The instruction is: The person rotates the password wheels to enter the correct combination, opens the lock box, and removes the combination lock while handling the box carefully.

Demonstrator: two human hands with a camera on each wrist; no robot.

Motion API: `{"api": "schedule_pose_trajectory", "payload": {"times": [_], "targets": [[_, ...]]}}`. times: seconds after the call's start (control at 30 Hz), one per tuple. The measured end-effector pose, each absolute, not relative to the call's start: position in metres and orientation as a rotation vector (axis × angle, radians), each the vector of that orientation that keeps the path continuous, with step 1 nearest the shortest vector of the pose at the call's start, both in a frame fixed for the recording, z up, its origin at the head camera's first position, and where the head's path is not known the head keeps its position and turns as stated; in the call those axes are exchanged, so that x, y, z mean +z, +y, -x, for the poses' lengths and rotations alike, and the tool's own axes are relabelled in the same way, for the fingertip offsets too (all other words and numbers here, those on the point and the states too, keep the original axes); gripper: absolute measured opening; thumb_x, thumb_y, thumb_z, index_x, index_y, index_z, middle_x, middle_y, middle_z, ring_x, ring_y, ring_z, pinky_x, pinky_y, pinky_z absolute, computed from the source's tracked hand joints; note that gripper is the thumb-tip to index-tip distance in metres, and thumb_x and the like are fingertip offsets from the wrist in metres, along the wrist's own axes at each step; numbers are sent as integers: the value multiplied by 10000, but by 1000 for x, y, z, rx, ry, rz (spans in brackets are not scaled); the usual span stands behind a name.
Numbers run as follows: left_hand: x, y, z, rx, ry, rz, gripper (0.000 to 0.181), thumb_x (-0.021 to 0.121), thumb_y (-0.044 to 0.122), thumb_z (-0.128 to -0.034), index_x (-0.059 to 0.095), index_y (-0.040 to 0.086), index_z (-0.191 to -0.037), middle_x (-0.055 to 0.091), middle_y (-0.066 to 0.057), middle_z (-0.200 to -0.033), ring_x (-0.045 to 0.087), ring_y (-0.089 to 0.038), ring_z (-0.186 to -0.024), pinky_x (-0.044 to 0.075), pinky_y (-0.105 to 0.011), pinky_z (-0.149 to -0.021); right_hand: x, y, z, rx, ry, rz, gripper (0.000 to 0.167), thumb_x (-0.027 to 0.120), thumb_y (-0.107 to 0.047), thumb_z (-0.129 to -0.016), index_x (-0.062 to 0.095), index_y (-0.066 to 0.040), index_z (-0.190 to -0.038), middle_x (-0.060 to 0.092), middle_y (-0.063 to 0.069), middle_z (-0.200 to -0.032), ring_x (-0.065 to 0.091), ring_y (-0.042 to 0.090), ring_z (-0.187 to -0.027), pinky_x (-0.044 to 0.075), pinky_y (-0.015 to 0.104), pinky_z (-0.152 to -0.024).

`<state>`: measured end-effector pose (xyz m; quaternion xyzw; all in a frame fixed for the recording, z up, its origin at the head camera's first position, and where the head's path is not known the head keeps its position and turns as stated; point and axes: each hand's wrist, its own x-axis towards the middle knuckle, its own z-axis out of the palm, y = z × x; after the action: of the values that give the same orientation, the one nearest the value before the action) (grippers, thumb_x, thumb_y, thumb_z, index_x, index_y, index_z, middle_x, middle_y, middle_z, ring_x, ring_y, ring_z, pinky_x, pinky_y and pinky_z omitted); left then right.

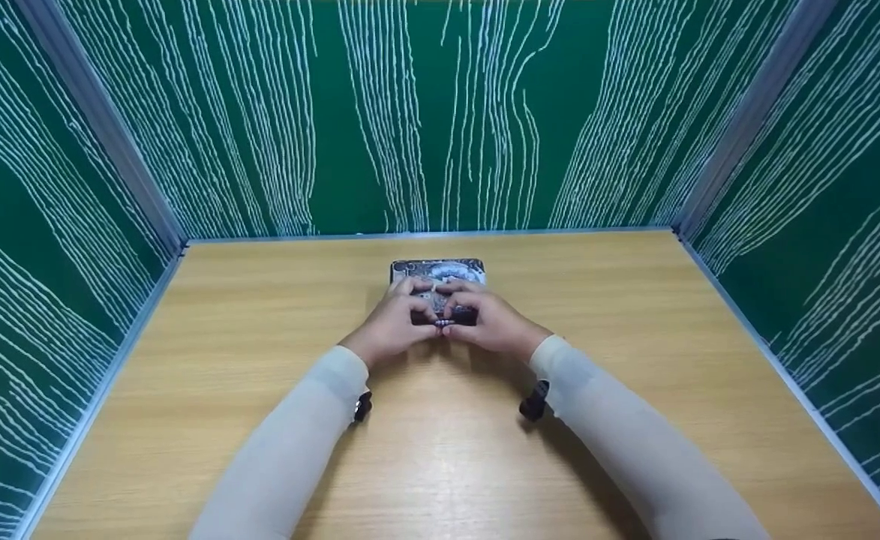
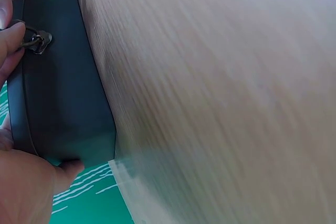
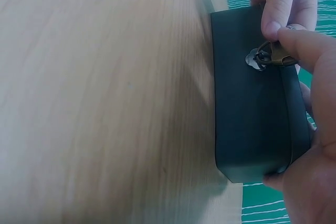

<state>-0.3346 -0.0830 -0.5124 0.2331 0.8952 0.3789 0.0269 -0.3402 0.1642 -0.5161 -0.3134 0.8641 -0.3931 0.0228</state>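
A dark box (image 2: pixel 68 87) with a patterned lid (image 1: pixel 443 271) stands on the table, its front towards the person. On its front is a metal clasp (image 3: pixel 255 60) with a ring and a bronze-coloured latch piece (image 3: pixel 281 55). The left hand (image 1: pixel 394 322) lies at the box's left side, thumb and finger pinching the latch piece at the front. From the right, the right hand (image 1: pixel 496 322) pinches the same piece, its thumb close to the left one. Other fingers of both hands rest on the lid and sides.
The wooden table (image 1: pixel 440 450) reaches up to green panels (image 1: pixel 357 165) with white wavy lines at the back and both sides. Grey frame posts (image 1: pixel 109 127) stand at the back corners. A dark wrist device (image 1: pixel 534 401) is on each sleeve.
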Motion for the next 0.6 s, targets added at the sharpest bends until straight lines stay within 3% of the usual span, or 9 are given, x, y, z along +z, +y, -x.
{"api": "schedule_pose_trajectory", "payload": {"times": [0.3, 0.6], "targets": [[-515, -83, 337, 1140, 2777, -741, 163, 927, 315, -969, 820, 203, -916, 496, -41, -1718, 330, -358, -1692, 234, -558, -1431, -519, 165, 341, -1226, 2661, 966, 106, 855, -232, -1030, 798, -203, -1114, 579, 53, -1703, 460, 398, -1646, 281, 641, -1401], [-513, -83, 337, 1143, 2764, -698, 148, 924, 332, -977, 827, 234, -923, 481, -17, -1725, 340, -341, -1686, 256, -563, -1425, -516, 165, 341, -1205, 2659, 927, 175, 857, -265, -1022, 755, -242, -1162, 542, 7, -1736, 438, 399, -1666, 299, 636, -1395]]}}
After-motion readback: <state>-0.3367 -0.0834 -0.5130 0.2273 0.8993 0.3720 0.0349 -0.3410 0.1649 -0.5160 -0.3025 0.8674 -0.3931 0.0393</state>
